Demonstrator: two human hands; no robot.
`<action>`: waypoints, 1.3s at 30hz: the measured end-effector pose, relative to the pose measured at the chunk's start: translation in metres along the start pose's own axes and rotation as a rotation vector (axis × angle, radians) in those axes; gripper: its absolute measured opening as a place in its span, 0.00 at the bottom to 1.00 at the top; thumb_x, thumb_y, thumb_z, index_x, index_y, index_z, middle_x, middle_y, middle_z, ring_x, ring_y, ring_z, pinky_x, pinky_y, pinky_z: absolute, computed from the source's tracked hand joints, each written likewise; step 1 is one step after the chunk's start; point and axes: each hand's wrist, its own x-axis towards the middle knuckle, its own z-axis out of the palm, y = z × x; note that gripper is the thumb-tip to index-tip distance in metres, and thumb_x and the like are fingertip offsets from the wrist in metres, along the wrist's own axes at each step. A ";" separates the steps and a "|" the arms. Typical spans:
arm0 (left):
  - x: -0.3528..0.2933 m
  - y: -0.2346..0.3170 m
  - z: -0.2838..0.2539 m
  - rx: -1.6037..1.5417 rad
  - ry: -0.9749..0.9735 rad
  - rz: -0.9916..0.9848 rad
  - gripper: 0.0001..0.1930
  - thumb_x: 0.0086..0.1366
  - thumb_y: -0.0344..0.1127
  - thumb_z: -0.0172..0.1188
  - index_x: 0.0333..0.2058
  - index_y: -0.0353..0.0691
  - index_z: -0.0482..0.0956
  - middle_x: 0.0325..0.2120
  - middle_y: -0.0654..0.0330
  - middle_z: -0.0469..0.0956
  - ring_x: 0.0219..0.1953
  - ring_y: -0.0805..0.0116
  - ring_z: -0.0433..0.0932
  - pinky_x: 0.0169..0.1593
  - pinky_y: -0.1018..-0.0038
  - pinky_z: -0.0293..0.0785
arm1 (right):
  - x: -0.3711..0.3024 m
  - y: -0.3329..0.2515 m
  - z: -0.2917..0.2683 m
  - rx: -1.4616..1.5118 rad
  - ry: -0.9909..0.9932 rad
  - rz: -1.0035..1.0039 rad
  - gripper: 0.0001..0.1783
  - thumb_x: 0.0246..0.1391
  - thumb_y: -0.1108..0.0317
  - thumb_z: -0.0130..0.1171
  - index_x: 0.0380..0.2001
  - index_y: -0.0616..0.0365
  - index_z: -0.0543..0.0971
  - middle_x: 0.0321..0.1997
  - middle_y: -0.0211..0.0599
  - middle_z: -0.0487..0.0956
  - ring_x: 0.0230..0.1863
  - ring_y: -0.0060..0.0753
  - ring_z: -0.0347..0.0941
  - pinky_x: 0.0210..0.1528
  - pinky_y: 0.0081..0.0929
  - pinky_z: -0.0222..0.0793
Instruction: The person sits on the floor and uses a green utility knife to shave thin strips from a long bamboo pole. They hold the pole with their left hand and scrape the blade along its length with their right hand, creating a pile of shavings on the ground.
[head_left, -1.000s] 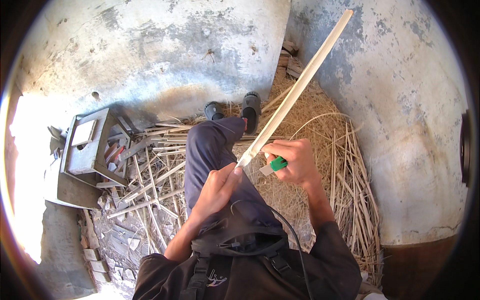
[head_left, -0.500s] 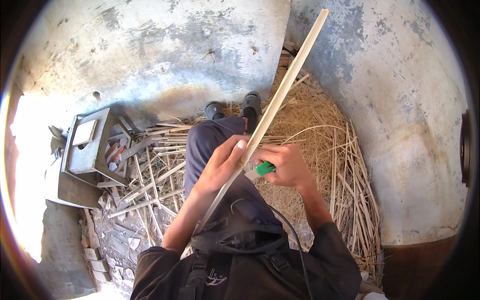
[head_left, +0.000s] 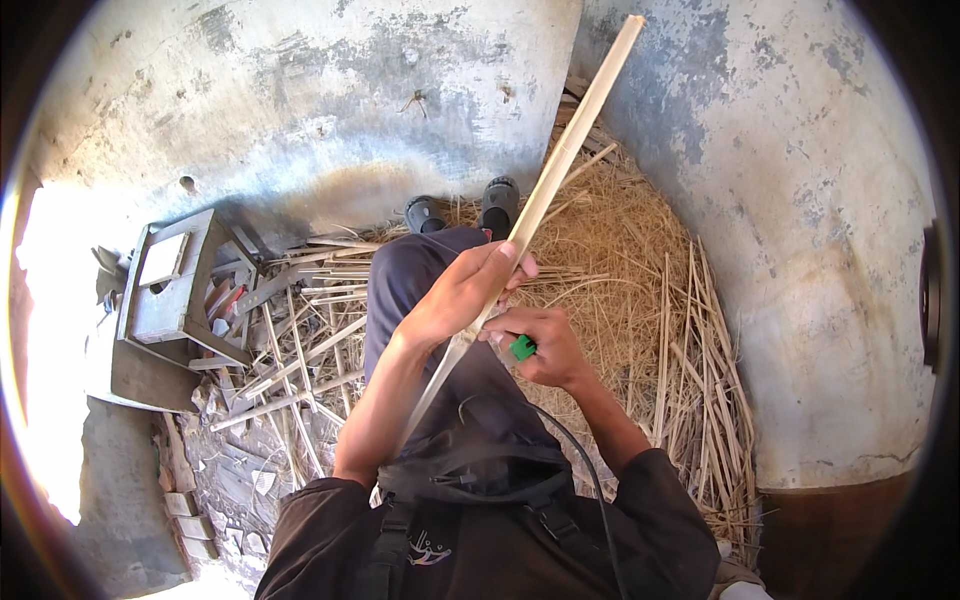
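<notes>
Left hand (head_left: 452, 302) shifted forward, pinching the strip (head_left: 577, 131) slanting up-right — right hand (head_left: 552, 347) clutches green tool (head_left: 523, 347).

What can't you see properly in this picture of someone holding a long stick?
In the head view:
- The rest of the green handle: inside the right hand.
- Part of the pale strip: behind the left hand; its near end is blurred.
- What the small things in the wooden box are: too small, jumbled.
- The black cable: cut off by the lower edge.
</notes>
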 end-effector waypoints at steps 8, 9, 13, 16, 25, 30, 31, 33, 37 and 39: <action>0.002 -0.001 0.003 0.044 -0.016 0.033 0.24 0.85 0.50 0.39 0.44 0.37 0.78 0.29 0.69 0.67 0.33 0.78 0.64 0.39 0.77 0.65 | -0.009 0.005 0.009 0.369 -0.002 0.169 0.07 0.61 0.75 0.63 0.40 0.61 0.87 0.35 0.37 0.89 0.38 0.33 0.87 0.45 0.30 0.79; 0.002 0.003 0.001 0.083 -0.032 0.045 0.24 0.86 0.50 0.39 0.46 0.37 0.78 0.29 0.69 0.67 0.33 0.79 0.65 0.39 0.77 0.65 | -0.009 0.008 0.010 0.384 0.001 0.175 0.07 0.61 0.75 0.63 0.40 0.61 0.87 0.36 0.37 0.89 0.39 0.33 0.86 0.45 0.29 0.79; 0.001 0.002 0.000 0.173 -0.037 0.046 0.25 0.86 0.50 0.40 0.54 0.34 0.79 0.32 0.67 0.72 0.36 0.78 0.68 0.42 0.77 0.68 | -0.005 -0.004 -0.003 0.190 -0.026 0.154 0.07 0.60 0.75 0.64 0.41 0.60 0.87 0.35 0.40 0.88 0.38 0.35 0.85 0.44 0.32 0.77; -0.009 0.001 -0.006 0.277 0.070 0.028 0.27 0.86 0.52 0.40 0.59 0.34 0.78 0.35 0.65 0.75 0.39 0.78 0.70 0.46 0.78 0.69 | -0.003 -0.002 -0.012 0.021 0.046 0.098 0.10 0.57 0.77 0.65 0.43 0.60 0.86 0.35 0.43 0.86 0.36 0.38 0.83 0.40 0.34 0.75; -0.071 -0.009 -0.006 0.167 -0.087 -0.294 0.16 0.83 0.42 0.51 0.49 0.35 0.81 0.21 0.68 0.72 0.26 0.81 0.74 0.30 0.77 0.68 | 0.013 0.001 -0.038 0.001 0.271 0.080 0.12 0.60 0.80 0.62 0.46 0.64 0.86 0.39 0.37 0.82 0.31 0.27 0.74 0.35 0.27 0.69; -0.064 -0.027 -0.012 0.381 0.305 -0.018 0.17 0.85 0.45 0.47 0.46 0.39 0.79 0.22 0.74 0.63 0.22 0.86 0.61 0.25 0.81 0.58 | 0.016 -0.014 -0.046 -0.036 0.403 0.107 0.17 0.60 0.76 0.65 0.52 0.57 0.86 0.50 0.38 0.82 0.47 0.31 0.81 0.47 0.29 0.74; -0.063 -0.023 -0.017 0.371 0.342 -0.007 0.17 0.85 0.45 0.47 0.45 0.39 0.79 0.22 0.74 0.63 0.23 0.86 0.60 0.26 0.81 0.57 | 0.015 -0.018 -0.050 -0.010 0.431 0.139 0.17 0.60 0.75 0.64 0.52 0.56 0.86 0.51 0.38 0.82 0.46 0.29 0.80 0.46 0.29 0.73; -0.061 -0.016 -0.030 0.335 0.408 0.029 0.18 0.85 0.45 0.46 0.45 0.38 0.79 0.22 0.75 0.62 0.23 0.86 0.59 0.26 0.81 0.54 | 0.011 -0.018 -0.057 0.042 0.487 0.155 0.15 0.62 0.74 0.63 0.52 0.57 0.86 0.47 0.34 0.81 0.37 0.21 0.73 0.38 0.25 0.67; -0.054 0.002 -0.059 0.431 0.583 0.209 0.18 0.85 0.45 0.47 0.45 0.37 0.79 0.22 0.76 0.61 0.25 0.85 0.59 0.28 0.80 0.54 | 0.007 -0.017 -0.063 0.209 0.463 0.163 0.11 0.64 0.73 0.62 0.49 0.59 0.86 0.35 0.27 0.78 0.28 0.12 0.64 0.31 0.19 0.58; -0.051 0.009 -0.076 0.490 0.692 0.212 0.17 0.85 0.45 0.48 0.46 0.37 0.79 0.23 0.75 0.62 0.27 0.84 0.59 0.30 0.79 0.55 | 0.006 -0.010 -0.058 0.285 0.422 0.140 0.10 0.66 0.73 0.61 0.48 0.59 0.85 0.30 0.23 0.75 0.26 0.10 0.61 0.29 0.17 0.55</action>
